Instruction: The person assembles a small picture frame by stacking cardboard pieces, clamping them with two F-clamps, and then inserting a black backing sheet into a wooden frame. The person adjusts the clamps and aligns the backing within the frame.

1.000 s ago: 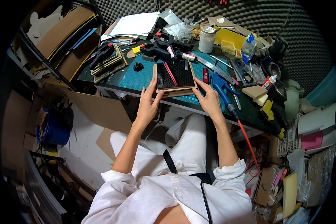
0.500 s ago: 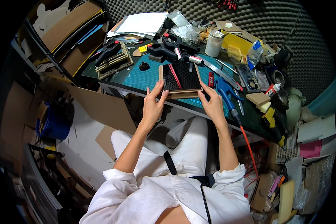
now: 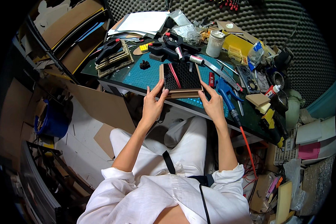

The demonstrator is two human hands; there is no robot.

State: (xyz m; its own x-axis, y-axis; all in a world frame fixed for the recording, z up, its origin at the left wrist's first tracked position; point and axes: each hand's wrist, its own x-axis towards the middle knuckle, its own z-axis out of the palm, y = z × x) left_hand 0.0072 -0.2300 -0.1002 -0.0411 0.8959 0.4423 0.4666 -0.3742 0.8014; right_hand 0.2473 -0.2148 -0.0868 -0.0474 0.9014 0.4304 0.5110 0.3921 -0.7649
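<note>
A shallow brown board box (image 3: 184, 90) with black bumpy foam (image 3: 188, 76) inside lies at the near edge of the workbench. Two thin red strips (image 3: 174, 76) rest side by side across the foam. My left hand (image 3: 153, 105) grips the box at its near left corner, thumb on the front edge. At the opposite corner my right hand (image 3: 214, 105) holds it the same way, fingers along the side. Fingertips under the box are hidden. Next to my right hand lie a small red tool (image 3: 211, 79) and a blue air gun (image 3: 225, 90) with a red hose.
A teal cutting mat (image 3: 136, 78) covers the bench middle. Behind the box lie black spring clamps (image 3: 164, 50), a glue tube (image 3: 196, 59) and a steel ruler (image 3: 222, 74). A white jar (image 3: 215, 44) stands further back. A yellow-black power tool (image 3: 272, 125) sits at the right edge.
</note>
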